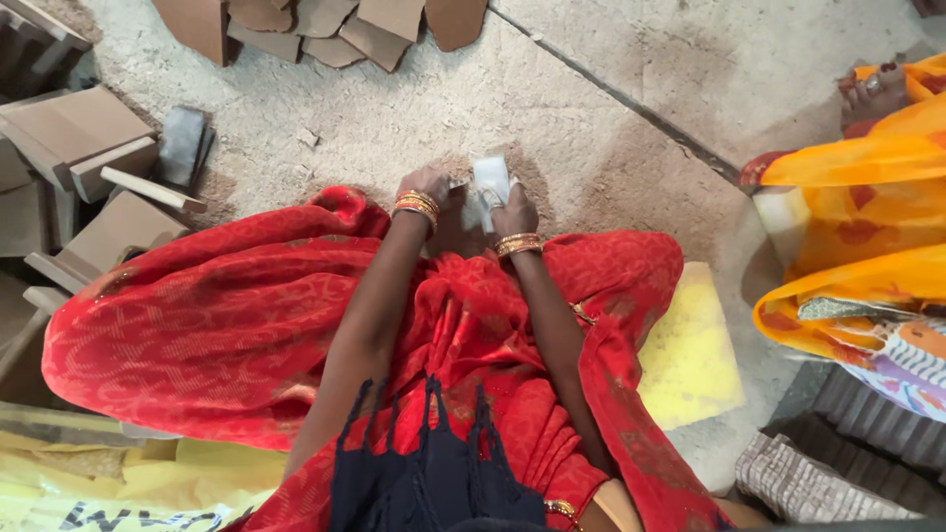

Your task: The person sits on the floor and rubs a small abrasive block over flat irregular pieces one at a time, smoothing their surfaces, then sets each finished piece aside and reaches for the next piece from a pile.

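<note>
**Two hands working a small pale sheet against a piece on the dusty floor**

Head view: the person is sitting low in red patterned cloth [227,315], reaching both arms toward the far middle of the scene. The right hand [514,209] is gripping a small whitish folded sheet, likely sandpaper or cloth [491,179], fingers curled together and clamped on it. The left hand [426,187] is pressing down just beside it, fingers bent; what it is steadying is hidden under the hands, so I cannot tell its shape. Both are resting on the sawdust-covered concrete floor [394,108].

The sheet is looking thin, light and limp, so it would probably handle best pinched at a folded edge, backed by flat fingers.

Cut brown wooden pieces [89,133] are lying at the left, more [335,30] at the far edge, a yellow foam pad [690,355] at the near right, and another person in orange cloth [867,167] is sitting at the right.
</note>
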